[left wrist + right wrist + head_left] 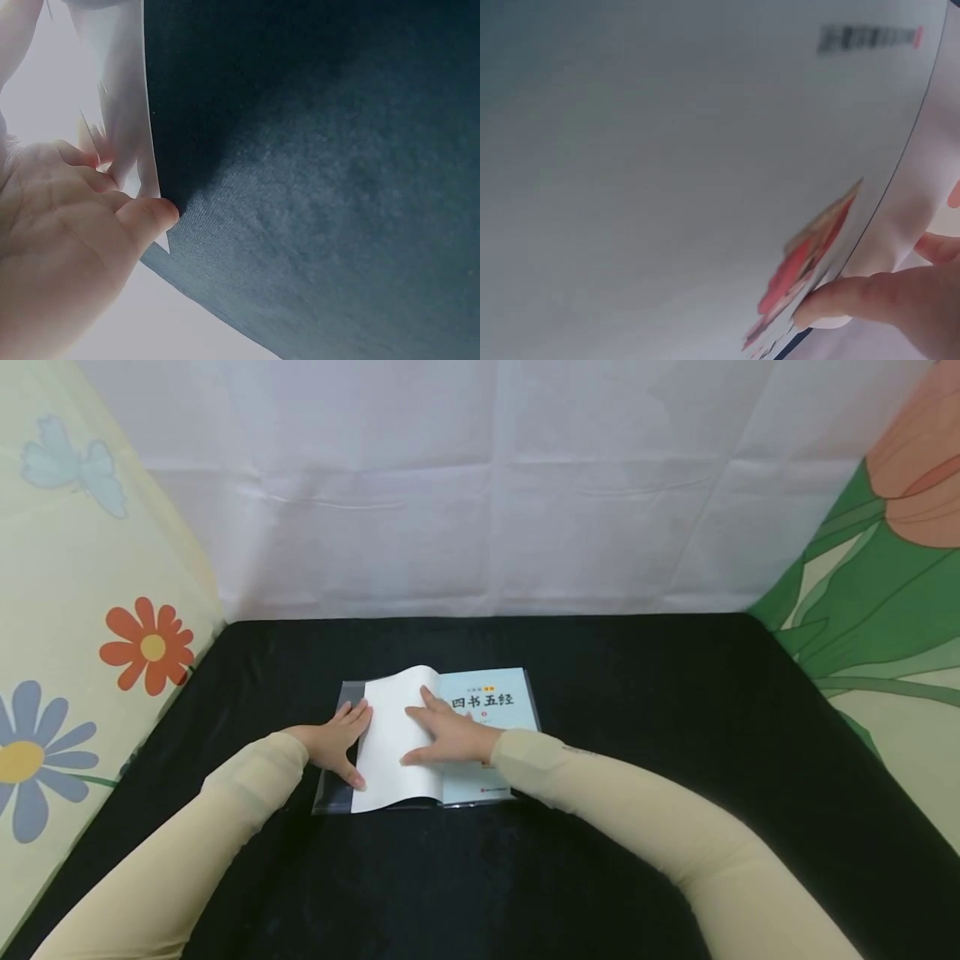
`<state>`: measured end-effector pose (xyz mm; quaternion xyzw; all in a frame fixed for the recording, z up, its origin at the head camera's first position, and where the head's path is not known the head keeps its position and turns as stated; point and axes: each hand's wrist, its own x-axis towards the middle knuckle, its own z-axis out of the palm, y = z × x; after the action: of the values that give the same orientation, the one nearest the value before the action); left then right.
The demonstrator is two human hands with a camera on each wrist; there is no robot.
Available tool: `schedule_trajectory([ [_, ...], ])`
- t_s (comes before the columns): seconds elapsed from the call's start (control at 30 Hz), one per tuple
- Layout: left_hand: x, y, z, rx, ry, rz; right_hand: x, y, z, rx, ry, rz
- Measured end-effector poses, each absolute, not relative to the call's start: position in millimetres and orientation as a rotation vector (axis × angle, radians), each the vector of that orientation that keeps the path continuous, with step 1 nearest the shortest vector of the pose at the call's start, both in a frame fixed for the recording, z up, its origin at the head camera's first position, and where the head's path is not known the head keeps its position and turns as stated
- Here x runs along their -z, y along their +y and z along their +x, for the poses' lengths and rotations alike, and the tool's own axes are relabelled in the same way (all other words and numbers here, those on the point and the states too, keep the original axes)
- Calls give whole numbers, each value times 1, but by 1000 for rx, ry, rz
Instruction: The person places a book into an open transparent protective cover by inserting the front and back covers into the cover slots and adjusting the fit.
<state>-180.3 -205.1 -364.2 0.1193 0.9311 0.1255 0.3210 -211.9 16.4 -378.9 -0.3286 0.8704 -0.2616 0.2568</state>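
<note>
A thin book [471, 787] with a light blue front face and dark Chinese characters lies on the black-covered table. Its white leaf [390, 739] is turned over to the left and bulges near the spine. Clear plastic sheeting [332, 795] sticks out past the leaf's left edge. My left hand [333, 745] lies with spread fingers along that left edge; in the left wrist view a fingertip [161, 214] is right at the rim of a sheet. Over the leaf beside the spine, my right hand [453, 737] has its fingers spread, partly covering the blue face. A colourful picture [810, 262] shows near the right thumb.
Black cloth [645, 693] covers the table around the book. A white hanging cloth [480, 510] stands behind it. Flower-printed panels [45, 627] flank both sides.
</note>
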Motion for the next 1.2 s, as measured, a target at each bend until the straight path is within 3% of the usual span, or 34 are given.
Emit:
schedule_trajectory([
  [1.2, 361, -202, -178, -311, 2441, 296, 377, 14, -212, 589, 2331, -887],
])
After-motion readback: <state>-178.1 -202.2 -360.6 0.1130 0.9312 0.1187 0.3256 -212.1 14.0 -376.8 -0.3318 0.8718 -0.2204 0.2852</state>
